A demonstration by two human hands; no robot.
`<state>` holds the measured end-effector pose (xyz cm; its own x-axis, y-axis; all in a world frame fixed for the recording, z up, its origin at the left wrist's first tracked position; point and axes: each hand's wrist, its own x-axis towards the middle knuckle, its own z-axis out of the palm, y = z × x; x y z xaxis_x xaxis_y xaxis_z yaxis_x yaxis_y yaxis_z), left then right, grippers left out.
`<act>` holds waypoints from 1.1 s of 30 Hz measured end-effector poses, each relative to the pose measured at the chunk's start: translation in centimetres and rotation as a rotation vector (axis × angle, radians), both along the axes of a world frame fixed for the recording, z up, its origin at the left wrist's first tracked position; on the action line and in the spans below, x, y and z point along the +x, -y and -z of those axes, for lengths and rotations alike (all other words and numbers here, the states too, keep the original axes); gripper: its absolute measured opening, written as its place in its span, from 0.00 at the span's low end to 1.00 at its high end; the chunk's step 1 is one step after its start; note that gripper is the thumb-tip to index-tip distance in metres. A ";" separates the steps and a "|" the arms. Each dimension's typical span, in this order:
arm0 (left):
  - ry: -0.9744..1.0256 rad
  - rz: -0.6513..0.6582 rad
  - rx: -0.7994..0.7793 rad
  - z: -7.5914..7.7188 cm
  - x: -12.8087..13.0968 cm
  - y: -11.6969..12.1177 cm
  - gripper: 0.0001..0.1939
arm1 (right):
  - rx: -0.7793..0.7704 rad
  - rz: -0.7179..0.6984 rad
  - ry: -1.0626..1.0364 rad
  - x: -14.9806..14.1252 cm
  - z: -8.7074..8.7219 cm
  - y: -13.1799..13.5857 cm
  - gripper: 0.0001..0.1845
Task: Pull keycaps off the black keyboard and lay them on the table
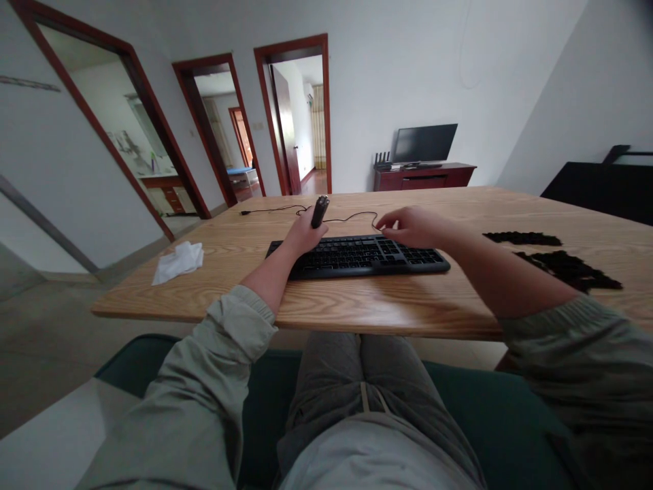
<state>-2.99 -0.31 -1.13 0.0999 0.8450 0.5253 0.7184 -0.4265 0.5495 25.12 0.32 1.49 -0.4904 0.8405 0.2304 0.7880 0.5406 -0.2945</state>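
Observation:
A black keyboard [352, 256] lies flat on the wooden table in front of me. My left hand [305, 233] is closed around a dark, stubby, handle-like object [320, 211] that points up above the keyboard's left part; its lower end is hidden, and I cannot make out its kind. Over the back right of the keyboard is my right hand [411, 226], palm down. Its fingers are bent and slightly apart, close to the thin black cable [352, 218], and nothing shows between them. Contact with the cable or the keys is unclear.
Crumpled white tissue [178, 263] lies at the table's left. Small dark pieces [568, 269] are spread in jagged rows at the right, beyond my right forearm. The cable's plug [245, 212] rests near the back left. The table's [188, 312] front edge is before my lap.

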 end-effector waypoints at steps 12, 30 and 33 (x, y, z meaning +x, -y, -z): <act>-0.082 0.017 0.041 0.4 0.0 -0.1 0.02 | 0.111 -0.061 0.126 -5.6 6.2 -2.8 0.22; -0.219 0.243 -0.088 0.4 0.4 0.6 0.21 | 0.110 0.017 -0.558 -7.4 3.1 2.0 0.28; -0.195 0.266 -0.107 -0.4 -0.5 1.0 0.21 | 0.066 0.112 -0.662 -6.9 3.5 1.4 0.30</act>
<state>-3.53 -1.27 -0.76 0.4140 0.8252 0.3841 0.6853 -0.5603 0.4651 18.21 -1.07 -2.01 -0.1389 0.8519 0.5050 0.5047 0.4996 -0.7041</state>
